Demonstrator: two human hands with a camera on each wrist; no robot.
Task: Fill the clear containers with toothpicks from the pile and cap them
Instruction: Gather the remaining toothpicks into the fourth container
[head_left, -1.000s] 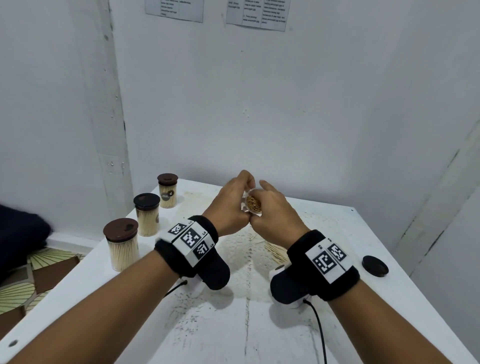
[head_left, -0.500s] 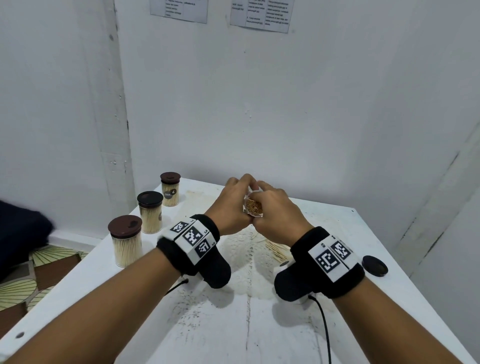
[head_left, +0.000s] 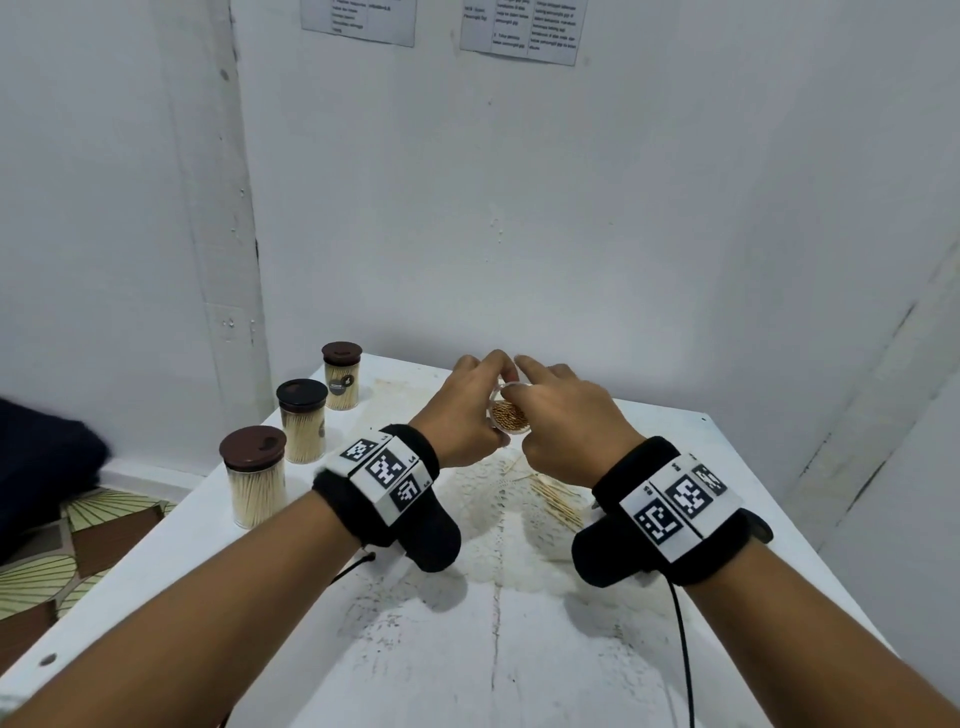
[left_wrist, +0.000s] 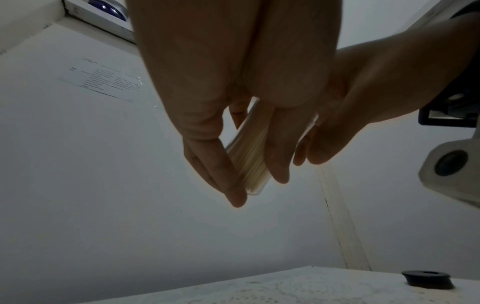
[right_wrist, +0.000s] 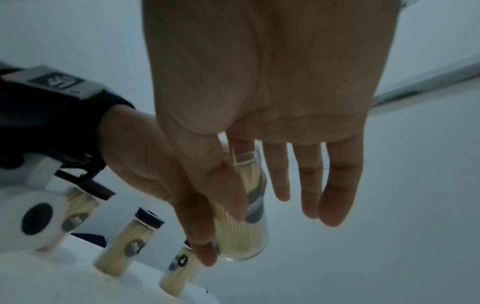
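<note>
A clear container (head_left: 509, 417) packed with toothpicks is held above the table, mouth tilted toward me. My left hand (head_left: 467, 410) grips its side with thumb and fingers, as the left wrist view shows on the container (left_wrist: 249, 162). My right hand (head_left: 558, 415) hovers at the mouth with its fingers stretched straight. Its thumb lies against the container (right_wrist: 244, 230), and one loose toothpick (right_wrist: 235, 158) sticks up at the rim. The toothpick pile (head_left: 556, 501) lies on the table under my right hand. A black cap (left_wrist: 427, 280) sits on the table to the right.
Three filled, brown-capped containers (head_left: 254, 473) (head_left: 302, 421) (head_left: 341, 375) stand in a row along the left edge of the white table (head_left: 498, 649). White walls close in behind and to the right. A dark bundle (head_left: 41, 467) lies off the table at the left.
My right hand's fingers, earlier curled over the container's mouth, have stretched out straight. Both hands have drifted slightly away from me with the container.
</note>
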